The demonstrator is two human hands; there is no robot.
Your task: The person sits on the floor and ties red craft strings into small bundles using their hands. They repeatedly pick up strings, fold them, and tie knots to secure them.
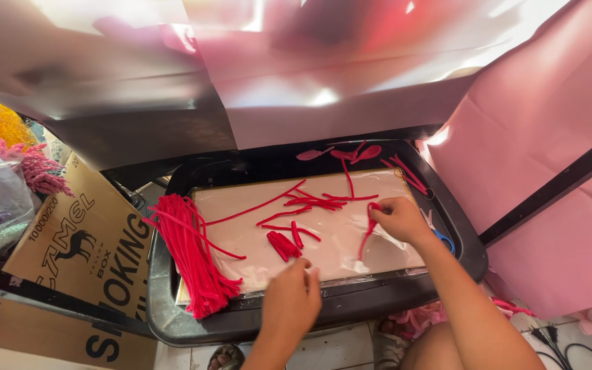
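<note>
The right hand (397, 218) pinches a bent red pipe-cleaner piece (368, 233) over the pale board (241, 236) in the black plastic tray (460, 236); the left hand (290, 301), loosely curled, steadies the board's near edge, its grip hidden.

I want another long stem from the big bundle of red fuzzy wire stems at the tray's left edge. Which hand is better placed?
Left, probably. The left hand sits at the black plastic tray's near rim, closer to the bundle of red fuzzy wire stems. The right hand is farther right, pinching a bent red stem.
</note>
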